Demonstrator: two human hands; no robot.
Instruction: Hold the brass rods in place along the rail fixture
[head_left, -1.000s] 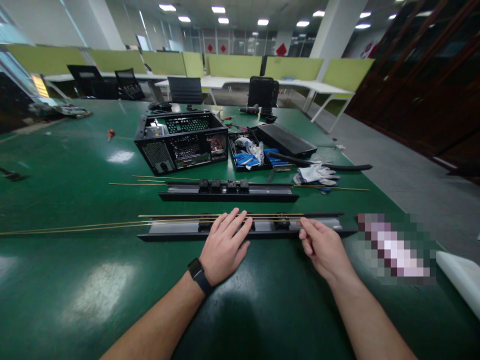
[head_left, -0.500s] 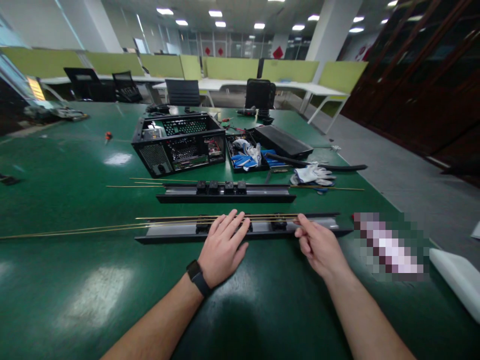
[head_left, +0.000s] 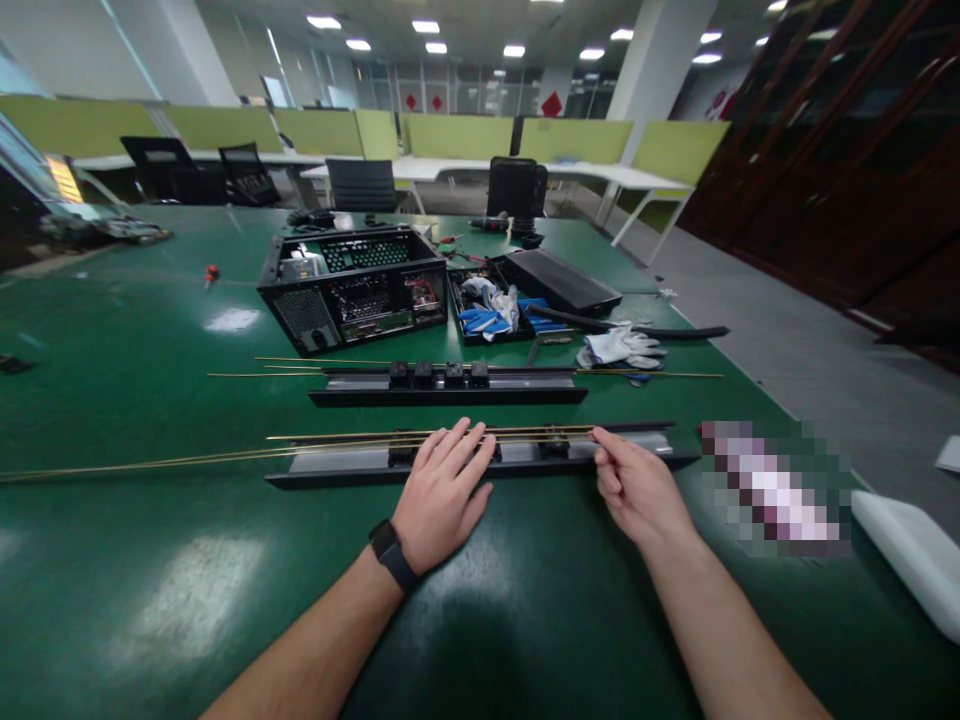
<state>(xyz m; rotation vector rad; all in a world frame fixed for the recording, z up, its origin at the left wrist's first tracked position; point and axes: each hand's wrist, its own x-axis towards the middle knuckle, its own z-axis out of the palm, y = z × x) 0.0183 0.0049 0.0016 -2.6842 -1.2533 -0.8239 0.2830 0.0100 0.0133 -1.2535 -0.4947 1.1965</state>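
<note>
A long black rail (head_left: 337,468) with small black blocks lies across the green table (head_left: 187,600) in front of me. Thin brass rods (head_left: 225,455) run along it and stick out far to the left. My left hand (head_left: 442,495), with a dark watch on the wrist, lies flat on the rail, fingers stretched over the rods. My right hand (head_left: 637,490) is at the rail's right part, fingers curled in a pinch at the right ends of the rods. A second rail (head_left: 525,385) with black blocks and its own rods lies parallel behind.
Behind the rails stands an open black computer case (head_left: 352,285), a black tray with blue-white gloves (head_left: 491,305), a flat black panel (head_left: 562,280) and white gloves (head_left: 619,347). A white object (head_left: 907,560) lies at the right table edge. Desks and chairs fill the background.
Both hands stay on the near rail. My right hand has shifted slightly left along the rods; the view has drifted a little.
</note>
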